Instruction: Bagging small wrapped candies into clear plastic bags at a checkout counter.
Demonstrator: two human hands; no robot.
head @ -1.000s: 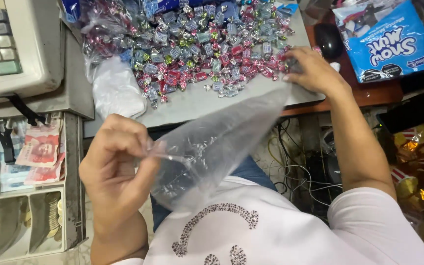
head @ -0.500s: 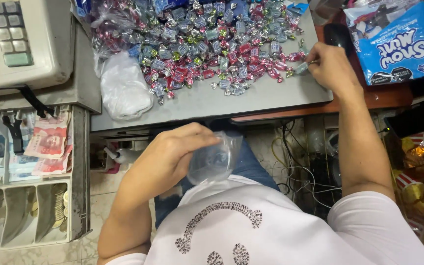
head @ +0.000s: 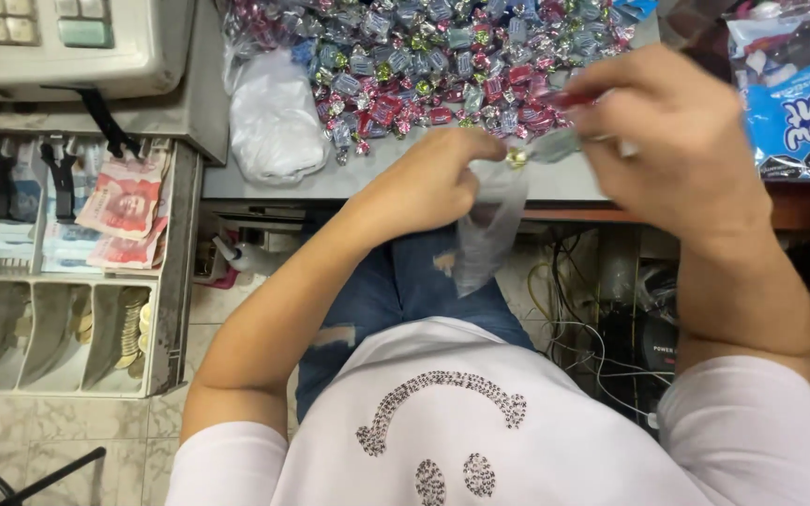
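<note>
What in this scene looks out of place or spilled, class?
The wrapped candies lie loose in a heap across the grey counter rather than in a container. The cash drawer beside it stands open, with banknotes and coins showing.

The left hand (head: 428, 183) pinched the mouth of a small clear plastic bag (head: 487, 230) that hung below the edge of the grey desk (head: 367, 178); the right hand (head: 677, 141), just beside it, held a few wrapped candies (head: 555, 141) at the bag's opening; a heap of wrapped sweets (head: 442, 66) in pink, blue and green covered the desk behind both hands; a crumpled white bag (head: 274, 117) lay at the heap's left; an open cash drawer (head: 67, 272) with banknotes and coins sat further left; a blue sweet packet (head: 794, 94) lay to the right.
</note>
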